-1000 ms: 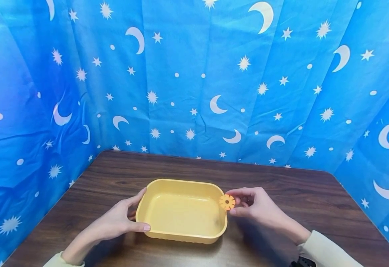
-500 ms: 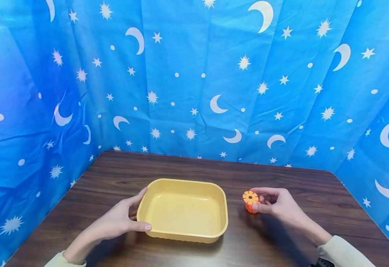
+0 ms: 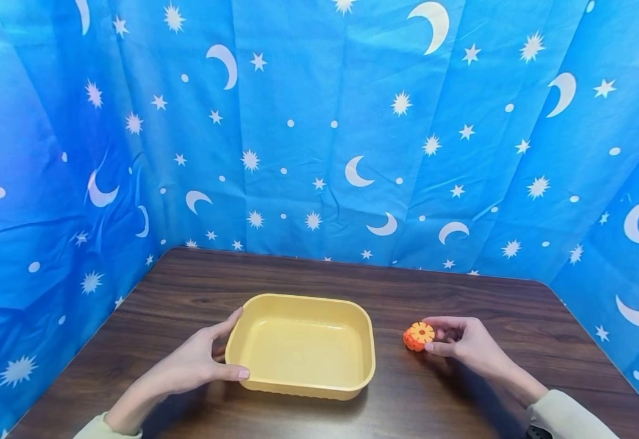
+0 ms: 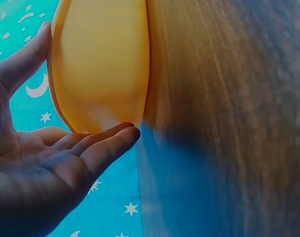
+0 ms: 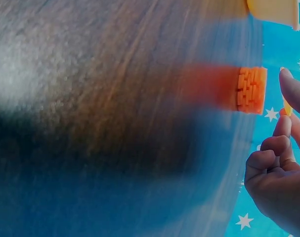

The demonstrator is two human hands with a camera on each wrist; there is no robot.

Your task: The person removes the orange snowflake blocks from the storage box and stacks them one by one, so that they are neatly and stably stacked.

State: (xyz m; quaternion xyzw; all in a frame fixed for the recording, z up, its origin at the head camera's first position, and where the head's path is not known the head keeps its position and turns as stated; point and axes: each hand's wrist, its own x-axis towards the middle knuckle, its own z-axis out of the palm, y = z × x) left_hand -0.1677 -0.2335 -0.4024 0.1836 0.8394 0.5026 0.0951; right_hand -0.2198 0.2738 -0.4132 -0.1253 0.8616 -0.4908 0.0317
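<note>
In the head view my right hand (image 3: 470, 347) pinches a yellow-orange notched flower-shaped disc (image 3: 422, 332) between thumb and finger. Below the disc stands a short orange stack of notched discs (image 3: 414, 341) on the table. The right wrist view shows a small gap between the held disc (image 5: 287, 107) and the stack (image 5: 251, 90). My left hand (image 3: 193, 360) holds the left end of a yellow rectangular tray (image 3: 303, 387), its thumb at the near corner. In the left wrist view, fingertips (image 4: 130, 129) touch the tray's wall. Bare floor shows inside the tray.
The dark wooden table (image 3: 451, 292) reaches back to a blue curtain (image 3: 297, 152) with moons and stars, which also hangs at both sides. The tray lies just left of the stack. A dark wristband (image 3: 538, 431) sits at my right cuff.
My right hand has carried the disc rightward from the tray's right rim to the stack, then lowered slightly. The stack has come into view. My left hand and the tray have hardly moved.
</note>
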